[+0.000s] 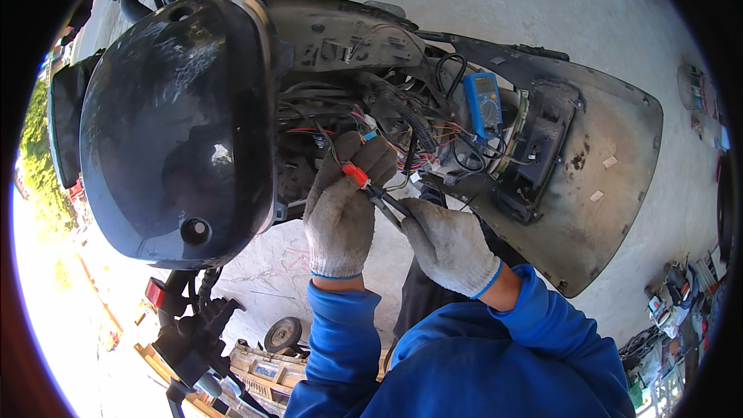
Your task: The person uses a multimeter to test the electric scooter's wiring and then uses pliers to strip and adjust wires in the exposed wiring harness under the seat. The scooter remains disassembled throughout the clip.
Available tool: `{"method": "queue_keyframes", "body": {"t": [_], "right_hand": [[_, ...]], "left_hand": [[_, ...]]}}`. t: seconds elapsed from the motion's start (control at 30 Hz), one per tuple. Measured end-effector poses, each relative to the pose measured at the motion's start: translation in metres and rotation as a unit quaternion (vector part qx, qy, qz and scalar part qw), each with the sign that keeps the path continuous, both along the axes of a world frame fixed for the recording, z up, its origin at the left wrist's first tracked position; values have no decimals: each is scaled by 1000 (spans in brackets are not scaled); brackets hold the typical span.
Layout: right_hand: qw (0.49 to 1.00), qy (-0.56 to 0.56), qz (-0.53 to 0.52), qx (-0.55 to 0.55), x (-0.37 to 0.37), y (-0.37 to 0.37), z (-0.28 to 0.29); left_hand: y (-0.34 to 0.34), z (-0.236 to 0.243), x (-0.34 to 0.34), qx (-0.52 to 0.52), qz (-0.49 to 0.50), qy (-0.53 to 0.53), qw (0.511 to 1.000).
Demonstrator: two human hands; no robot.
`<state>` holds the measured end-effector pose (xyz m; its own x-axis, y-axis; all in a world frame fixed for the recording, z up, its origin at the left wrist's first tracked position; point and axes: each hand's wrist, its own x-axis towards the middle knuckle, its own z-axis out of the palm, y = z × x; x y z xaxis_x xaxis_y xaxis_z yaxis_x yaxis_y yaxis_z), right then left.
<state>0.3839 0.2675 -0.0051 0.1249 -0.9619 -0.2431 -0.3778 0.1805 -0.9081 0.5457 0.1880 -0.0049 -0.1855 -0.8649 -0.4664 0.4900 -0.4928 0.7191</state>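
Observation:
My left hand (344, 213), in a grey-white work glove, is closed around a small red connector (356, 175) with a dark wire running into it. From the right, my right hand (450, 246), gloved too, grips a slim dark tool (391, 203) with two bars, like pliers. Its front end meets the red connector; whether it bites on it is hard to tell. Behind my left fingers, a tangle of coloured wires (433, 139) fills the opened body of a scooter. A blue multimeter (484, 104) rests on the wiring, right of my hands.
The glossy black scooter front (170, 131) stands on the left, with a handlebar grip and lever (193, 340) below it. A wide dusty panel (596, 178) spreads to the right. A wheel (283, 334) lies near the lower left; assorted parts (681, 302) sit at the right edge.

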Motion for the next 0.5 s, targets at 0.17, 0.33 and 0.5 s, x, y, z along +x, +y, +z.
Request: {"method": "queue_keyframes", "body": {"t": [0.17, 0.33, 0.5], "right_hand": [[1000, 2, 4, 3, 2, -1, -1], [1000, -23, -1, 1, 7, 0, 3], [1000, -24, 4, -1, 3, -6, 11]], "left_hand": [[7, -9, 11, -10, 15, 30, 999], [10, -8, 7, 19, 7, -38, 999], [17, 2, -12, 59, 39, -106, 992]]}}
